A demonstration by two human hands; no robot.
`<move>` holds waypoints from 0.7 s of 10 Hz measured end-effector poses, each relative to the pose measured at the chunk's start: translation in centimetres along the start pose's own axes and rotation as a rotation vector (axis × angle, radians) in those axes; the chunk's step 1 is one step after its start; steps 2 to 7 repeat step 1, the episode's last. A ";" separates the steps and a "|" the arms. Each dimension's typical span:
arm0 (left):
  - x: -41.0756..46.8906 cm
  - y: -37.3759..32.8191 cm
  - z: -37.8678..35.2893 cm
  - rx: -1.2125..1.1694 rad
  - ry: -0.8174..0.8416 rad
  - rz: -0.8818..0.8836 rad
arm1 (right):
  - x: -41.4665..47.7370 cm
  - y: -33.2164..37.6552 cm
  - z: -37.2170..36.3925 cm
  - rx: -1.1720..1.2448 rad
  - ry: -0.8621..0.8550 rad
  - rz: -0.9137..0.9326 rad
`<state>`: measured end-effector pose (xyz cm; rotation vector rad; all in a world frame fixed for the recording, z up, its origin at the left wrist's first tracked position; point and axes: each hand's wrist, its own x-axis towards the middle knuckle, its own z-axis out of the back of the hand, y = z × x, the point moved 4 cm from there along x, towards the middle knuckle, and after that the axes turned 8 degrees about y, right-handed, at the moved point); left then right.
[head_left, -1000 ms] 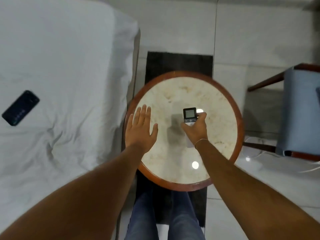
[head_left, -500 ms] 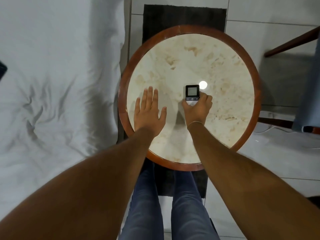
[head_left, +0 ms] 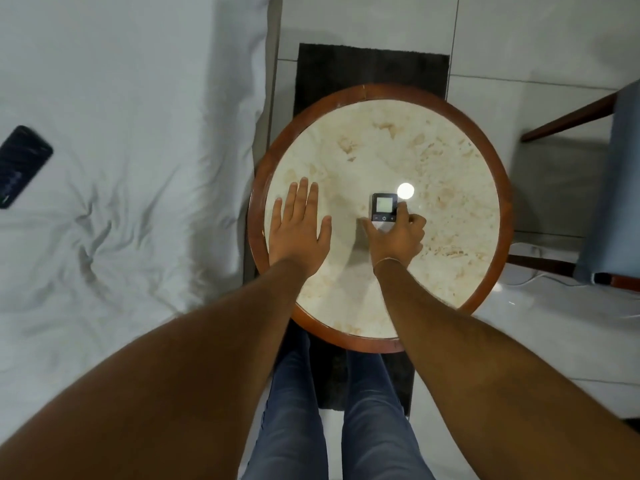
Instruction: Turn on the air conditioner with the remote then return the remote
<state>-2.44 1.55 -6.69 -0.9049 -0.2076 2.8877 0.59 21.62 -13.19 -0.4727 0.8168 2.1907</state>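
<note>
Remote (head_left: 383, 206): small, dark-framed, pale screen lit, a row of three buttons below the screen; sits over the middle of the round surface, screen facing up. Its lower end is hidden by the right hand, so cannot tell whether it rests on the top or is held just above it.
Right hand (head_left: 394, 237): grip closed round the lower part of the remote, thumb on its left side, one finger up along its right edge, the other fingers curled to the right. A thin band shows at the wrist.
Left hand (head_left: 298, 230): open and flat, palm down, fingers together and pointing away, thumb spread; over the left part of the surface, holds nothing. Contact with the top cannot be confirmed.
Surface (head_left: 450, 188): round, pale mottled stone top inside a red-brown wooden rim (head_left: 258, 188); a bright round light reflection just right of the remote.
Bed (head_left: 121, 133): white rumpled sheet, to the left of the surface.
Phone (head_left: 20, 166): dark, lying on the bed near the left edge, well apart from both hands.
Mat (head_left: 370, 71): dark, on the tiled floor under the surface.
Chair (head_left: 616, 188): blue seat, wooden frame, at the right edge.
Legs (head_left: 291, 420): blue jeans, below the near rim.
</note>
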 end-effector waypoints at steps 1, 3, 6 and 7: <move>0.1 -0.3 3.5 0.019 -0.086 -0.016 | -0.6 2.8 2.7 -0.114 -0.031 0.035; 0.1 -0.3 3.5 0.019 -0.086 -0.016 | -0.6 2.8 2.7 -0.114 -0.031 0.035; 0.1 -0.3 3.5 0.019 -0.086 -0.016 | -0.6 2.8 2.7 -0.114 -0.031 0.035; 0.1 -0.3 3.5 0.019 -0.086 -0.016 | -0.6 2.8 2.7 -0.114 -0.031 0.035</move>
